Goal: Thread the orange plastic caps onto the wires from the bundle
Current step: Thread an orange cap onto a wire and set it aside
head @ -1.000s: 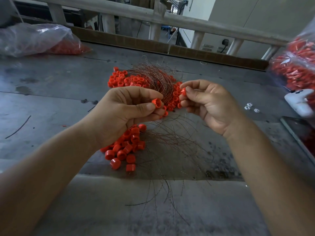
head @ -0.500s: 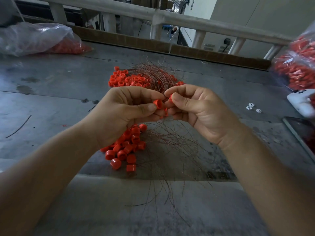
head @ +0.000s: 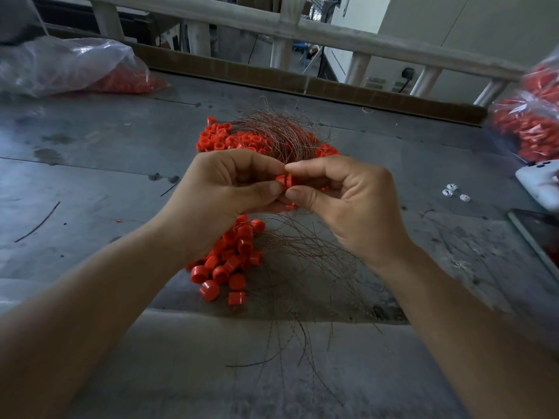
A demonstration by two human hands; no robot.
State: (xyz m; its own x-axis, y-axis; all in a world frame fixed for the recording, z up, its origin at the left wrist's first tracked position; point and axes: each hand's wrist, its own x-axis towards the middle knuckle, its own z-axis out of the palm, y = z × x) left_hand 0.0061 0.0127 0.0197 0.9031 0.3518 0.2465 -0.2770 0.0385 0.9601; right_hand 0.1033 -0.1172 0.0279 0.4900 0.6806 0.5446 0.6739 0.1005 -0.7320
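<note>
My left hand (head: 223, 189) and my right hand (head: 344, 201) meet fingertip to fingertip over the table's middle. Between them sits an orange cap (head: 284, 180), pinched by thumb and forefinger from both sides. A bundle of thin reddish wires (head: 278, 131) arches behind the hands and fans out below them toward the near edge. Loose orange caps (head: 230, 140) lie heaped behind the hands. More caps (head: 230, 267) hang in a cluster under my left wrist; the wires they sit on are too thin to trace.
The grey table (head: 90, 182) carries a clear bag of orange caps (head: 69, 68) at far left and another bag of caps (head: 532, 122) at far right. A white device (head: 541, 182), a dark phone (head: 538, 234) and small white bits (head: 453, 192) lie at right. A railing (head: 302, 28) runs behind.
My right hand has moved left with its cap until its fingertips meet those of my left hand. The two caps seen apart before now sit together between the fingers.
</note>
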